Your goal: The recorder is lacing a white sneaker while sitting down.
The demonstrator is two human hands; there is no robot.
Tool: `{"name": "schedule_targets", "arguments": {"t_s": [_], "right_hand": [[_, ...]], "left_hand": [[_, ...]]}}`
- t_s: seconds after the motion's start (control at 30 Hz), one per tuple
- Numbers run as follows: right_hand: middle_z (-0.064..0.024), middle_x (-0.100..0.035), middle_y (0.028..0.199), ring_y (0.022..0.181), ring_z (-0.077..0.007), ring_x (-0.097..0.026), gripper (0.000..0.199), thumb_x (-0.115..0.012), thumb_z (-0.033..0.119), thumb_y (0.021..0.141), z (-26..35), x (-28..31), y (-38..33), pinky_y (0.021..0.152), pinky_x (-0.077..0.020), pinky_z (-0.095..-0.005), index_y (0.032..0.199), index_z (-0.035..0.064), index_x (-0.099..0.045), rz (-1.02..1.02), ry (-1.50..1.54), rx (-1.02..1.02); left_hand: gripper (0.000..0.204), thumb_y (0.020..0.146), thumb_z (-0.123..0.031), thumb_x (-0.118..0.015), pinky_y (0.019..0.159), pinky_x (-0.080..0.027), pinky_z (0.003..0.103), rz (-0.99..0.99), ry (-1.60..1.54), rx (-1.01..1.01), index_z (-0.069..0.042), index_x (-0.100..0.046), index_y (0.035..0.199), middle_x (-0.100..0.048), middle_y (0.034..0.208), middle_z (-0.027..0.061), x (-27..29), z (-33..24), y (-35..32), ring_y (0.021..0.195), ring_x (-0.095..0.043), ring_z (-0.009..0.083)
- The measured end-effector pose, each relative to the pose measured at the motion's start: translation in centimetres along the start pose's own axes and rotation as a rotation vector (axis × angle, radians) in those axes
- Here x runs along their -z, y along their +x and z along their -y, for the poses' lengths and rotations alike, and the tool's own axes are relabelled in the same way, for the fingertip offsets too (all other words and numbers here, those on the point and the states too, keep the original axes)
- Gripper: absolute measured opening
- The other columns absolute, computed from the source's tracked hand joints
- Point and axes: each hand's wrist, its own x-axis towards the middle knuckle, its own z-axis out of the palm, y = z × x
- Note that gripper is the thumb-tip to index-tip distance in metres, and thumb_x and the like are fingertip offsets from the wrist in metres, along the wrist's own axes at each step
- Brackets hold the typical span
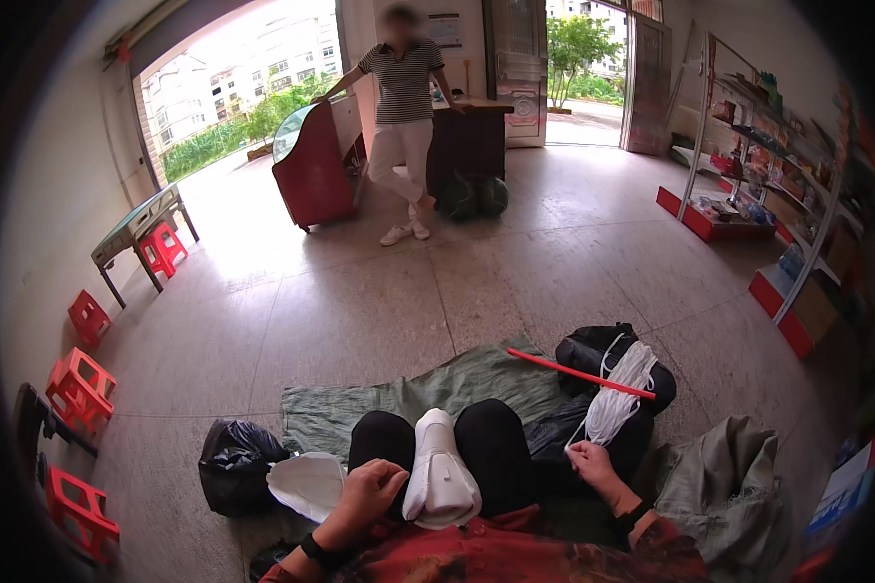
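Observation:
I sit on the floor with my knees up in black trousers. A white shoe upper (439,466) lies between my knees, sole side toward me. My left hand (367,494) rests against its left edge, fingers curled, touching it. My right hand (591,461) pinches the end of a bundle of white cords (620,394) that drapes over a black bag (593,352). A thin red stick (578,373) lies across the bag and cords. Another white shoe piece (308,484) lies by my left knee.
A green cloth (379,403) covers the floor under me, with a black plastic bag (235,464) at its left and a grey-green sack (724,486) at right. Red stools (80,389) line the left wall. A person in a striped shirt (403,117) stands by a counter. Shelves (778,194) stand right.

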Motion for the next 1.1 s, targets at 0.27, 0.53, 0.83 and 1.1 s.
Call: {"name": "schedule_targets", "arguments": {"t_s": [0.27,0.53,0.83,1.1], "right_hand": [[-0.0026,-0.058,0.1,0.092,-0.0051,-0.054,0.035,-0.05,0.012,0.099,18.3,-9.5,-11.6,0.078,-0.0442,-0.0213,0.133,0.0021,-0.05,0.82,0.387,0.043],[-0.0148,-0.061,0.081,0.076,-0.0289,-0.062,0.018,-0.053,0.018,0.096,11.5,-10.4,-9.0,0.069,-0.0489,-0.0359,0.089,0.0032,-0.059,0.51,-0.156,0.596],[-0.0186,-0.06,0.075,0.075,-0.0376,-0.061,0.015,-0.051,0.015,0.091,-0.8,4.6,-2.8,0.065,-0.0475,-0.0422,0.084,0.0038,-0.057,-0.104,-0.491,0.352],[-0.0103,-0.06,0.074,0.065,-0.0197,-0.061,0.012,-0.052,0.01,0.089,-3.9,15.2,3.6,0.061,-0.0498,-0.0342,0.094,0.0029,-0.06,-0.733,-0.433,0.327]], "left_hand": [[0.047,0.099,-0.046,-0.046,0.077,-0.045,0.027,0.773,-0.433,0.214,-0.003,-0.064,0.107,-0.06,0.089,0.0022,-3.6,-5.5,3.1,0.083,-0.054,0.0134],[0.025,0.1,-0.029,-0.048,0.082,-0.051,0.039,0.587,-1.358,0.265,-0.006,-0.052,0.089,-0.044,0.071,-0.0016,-2.7,-2.2,4.3,0.064,-0.048,0.011],[0.022,0.102,-0.019,-0.04,0.05,-0.027,0.025,0.062,-1.858,0.516,-0.006,-0.046,0.086,-0.03,0.065,-0.0025,7.7,8.7,4.4,0.054,-0.027,0.0087],[0.039,0.1,-0.019,-0.037,0.037,-0.019,0.025,-0.697,-1.573,0.817,-0.015,-0.03,0.062,-0.023,0.05,-0.0047,15.4,21.7,5.2,0.041,-0.018,0.0091]]}}
